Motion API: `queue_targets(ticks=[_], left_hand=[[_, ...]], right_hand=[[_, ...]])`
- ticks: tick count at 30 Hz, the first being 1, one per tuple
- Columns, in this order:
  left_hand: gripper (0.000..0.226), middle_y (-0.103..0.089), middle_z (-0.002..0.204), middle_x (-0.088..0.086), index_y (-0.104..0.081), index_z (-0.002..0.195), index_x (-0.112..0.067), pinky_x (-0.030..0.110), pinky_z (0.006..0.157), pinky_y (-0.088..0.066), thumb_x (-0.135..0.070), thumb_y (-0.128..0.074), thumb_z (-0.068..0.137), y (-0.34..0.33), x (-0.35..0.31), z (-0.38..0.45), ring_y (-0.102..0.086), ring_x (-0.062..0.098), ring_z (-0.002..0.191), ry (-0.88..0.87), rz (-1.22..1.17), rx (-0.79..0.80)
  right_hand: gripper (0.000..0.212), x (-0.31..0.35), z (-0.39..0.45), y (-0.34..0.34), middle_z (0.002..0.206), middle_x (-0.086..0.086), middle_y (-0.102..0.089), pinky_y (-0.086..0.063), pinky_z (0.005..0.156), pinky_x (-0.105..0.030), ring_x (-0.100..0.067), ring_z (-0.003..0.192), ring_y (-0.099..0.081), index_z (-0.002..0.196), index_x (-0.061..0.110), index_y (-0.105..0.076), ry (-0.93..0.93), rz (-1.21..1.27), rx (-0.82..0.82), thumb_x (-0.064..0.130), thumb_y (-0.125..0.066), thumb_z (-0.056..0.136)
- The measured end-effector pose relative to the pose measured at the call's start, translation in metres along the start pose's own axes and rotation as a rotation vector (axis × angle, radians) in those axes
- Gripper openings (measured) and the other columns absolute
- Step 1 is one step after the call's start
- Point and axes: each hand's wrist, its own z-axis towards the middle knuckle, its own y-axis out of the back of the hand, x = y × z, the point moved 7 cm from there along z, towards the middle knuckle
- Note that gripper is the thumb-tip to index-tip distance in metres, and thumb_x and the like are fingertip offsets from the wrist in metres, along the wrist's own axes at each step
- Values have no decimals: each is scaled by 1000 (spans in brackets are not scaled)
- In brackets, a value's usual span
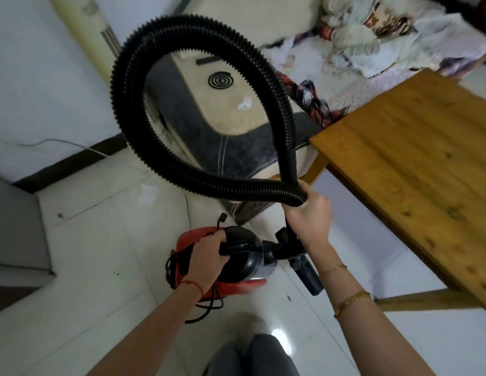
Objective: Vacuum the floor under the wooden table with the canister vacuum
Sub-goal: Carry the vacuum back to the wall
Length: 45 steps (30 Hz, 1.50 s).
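On the white tiled floor (106,240), just in front of the person's feet, sits the red and black vacuum (236,256). The left hand (206,253) is on its black top handle, fingers (218,236) curled round the grip, a red string tied at the wrist. A black cord (206,308) trails loosely from the vacuum's near side, and a small plug end sticks up behind it.

The right hand (308,215) is held higher, to the right of the vacuum, its fingers wrapped round the hose (144,77) where two runs of it cross. From that grip the ribbed black hose rises in one big loop toward the top of the view and comes back down. Below the hand a smooth black tube (307,275) hangs down beside the vacuum's front socket; how it joins there is hard to make out. Gold bracelets sit on the right forearm.

The wooden counter (415,169) fills the right side, its near corner just beyond the right hand, one leg and a lower rail visible under it. The floor beneath it is pale tile. Behind the hose loop stands a beige and grey sofa arm (209,126) with a dark coil (220,79) lying on it, and crumpled cloths (385,33) are heaped at the upper right.
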Motion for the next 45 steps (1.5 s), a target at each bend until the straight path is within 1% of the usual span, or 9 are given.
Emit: queue_targets(ticks=[4, 10, 16, 21, 27, 31, 39, 42, 45], left_hand=[[27, -57, 70, -12, -51, 77, -26, 25, 79, -53, -4, -68, 77, 91, -39, -58, -58, 7, 71, 52, -16, -21], [22, -59, 70, -10, -55, 78, -23, 23, 74, -55, -3, -63, 80, 181, -66, -134, -58, 5, 68, 118, -58, -83], [25, -61, 84, -8, -59, 87, -24, 23, 79, -53, -2, -67, 76, 214, -57, -194, -60, 11, 81, 199, -83, -114], [30, -61, 83, -8, -56, 83, -28, 16, 71, -48, -2, -67, 75, 222, -39, -235, -58, 9, 78, 240, -93, -167], [25, -59, 70, -10, -52, 71, -29, 12, 53, -40, -6, -59, 77, 234, -4, -287, -58, 7, 63, 355, -115, -310], [19, -61, 72, -9, -56, 73, -23, 24, 60, -52, -4, -57, 76, 249, 31, -333, -59, 8, 67, 480, -161, -401], [32, -61, 70, -7, -52, 65, -27, 22, 61, -51, 3, -58, 74, 283, 132, -449, -60, 10, 68, 728, -294, -592], [30, -62, 70, -7, -54, 66, -25, 23, 62, -52, 3, -59, 72, 295, 181, -501, -61, 10, 67, 820, -314, -657], [35, -61, 65, -8, -46, 60, -29, 23, 58, -50, 3, -59, 69, 310, 232, -560, -60, 11, 63, 906, -301, -716]], right_hand=[[29, 94, -8, 61, 71, 6, -68, -51, 57, -31, -20, 69, -65, 104, 27, -68, 30, 18, 21, 24, -69, 75], [34, 188, -32, 114, 76, 6, -70, -55, 62, -38, -16, 72, -67, 110, 30, -66, 76, 49, 80, 32, -68, 76], [35, 233, -67, 134, 78, 7, -70, -56, 65, -40, -16, 74, -67, 111, 29, -66, 122, 65, 139, 34, -71, 76], [27, 258, -94, 135, 77, 6, -70, -56, 65, -39, -18, 76, -67, 102, 28, -68, 161, 79, 180, 32, -67, 76], [30, 300, -122, 105, 80, 4, -72, -54, 66, -31, -17, 77, -68, 105, 25, -70, 256, 79, 298, 32, -67, 76], [32, 348, -154, 75, 82, 3, -72, -52, 67, -26, -13, 75, -66, 109, 23, -69, 344, 102, 415, 27, -71, 77], [25, 459, -261, -19, 67, 16, -57, -34, 52, -11, -6, 63, -54, 104, 25, -70, 539, 139, 682, 27, -71, 79], [31, 507, -319, -60, 76, 6, -69, -41, 57, -18, -13, 69, -61, 108, 25, -70, 615, 140, 763, 27, -72, 78], [37, 555, -387, -96, 88, -2, -74, -49, 69, -26, -22, 80, -68, 114, 26, -68, 687, 159, 837, 25, -72, 76]])
